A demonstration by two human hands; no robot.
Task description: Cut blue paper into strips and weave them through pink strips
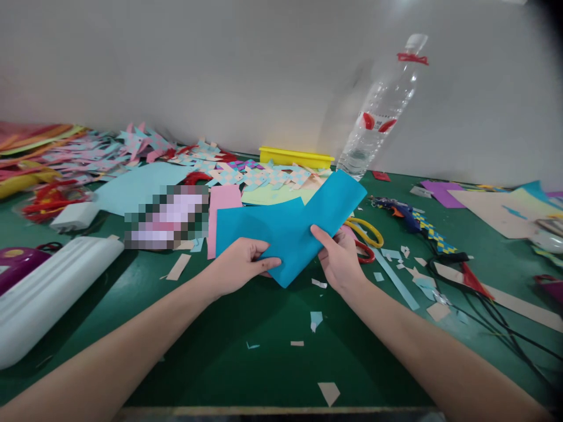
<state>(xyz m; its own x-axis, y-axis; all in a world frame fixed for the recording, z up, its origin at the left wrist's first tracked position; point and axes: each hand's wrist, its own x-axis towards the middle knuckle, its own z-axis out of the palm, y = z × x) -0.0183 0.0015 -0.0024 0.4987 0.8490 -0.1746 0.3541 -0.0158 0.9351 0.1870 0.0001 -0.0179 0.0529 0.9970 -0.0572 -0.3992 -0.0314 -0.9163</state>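
Note:
A folded sheet of blue paper (285, 234) is held up over the green table between both hands. At its lower left edge, my left hand (241, 264) pinches the paper between thumb and fingers. My right hand (341, 255) grips the right side, its thumb lying on the front and the other fingers mostly hidden behind. One part of the paper slants up to the right, and another stretches out to the left. Just behind my right hand are the yellow and red handles of scissors (372, 233), whose blades are out of sight.
A clear plastic bottle (380, 114) leans against the wall. Pink and blue woven paper strips (259, 176) lie along the back beside a yellow plastic piece (297, 157). At left are a blurred-out phone (169, 217), a white charger (74, 215) and a long white object (57, 293). Paper scraps (315, 320) and black cables (492, 316) lie about.

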